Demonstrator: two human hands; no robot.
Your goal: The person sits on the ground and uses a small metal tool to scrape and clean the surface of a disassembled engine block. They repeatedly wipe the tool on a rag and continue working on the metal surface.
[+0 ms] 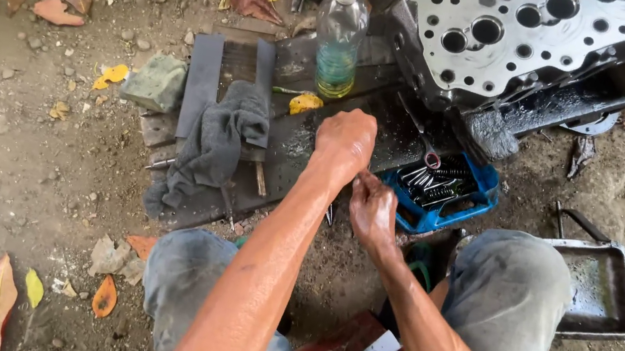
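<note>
My left hand (344, 143) is closed in a fist over a dark wet board (292, 144) on the ground; what it grips is hidden. My right hand (372, 207) sits just below it with fingers pinched on a small dark part that I cannot make out. Right of both hands stands a blue tray (481, 205) filled with several metal springs and small parts. Behind it lies a grey metal cylinder head (531, 35) with many round holes. A grey rag (218, 141) lies on the board to the left.
A clear plastic bottle (340, 35) with greenish liquid stands behind the board. A grey stone block (155, 82) lies at left. A brush (488, 136) rests under the head. A metal pan (601, 289) sits by my right knee. Dry leaves litter the dirt ground.
</note>
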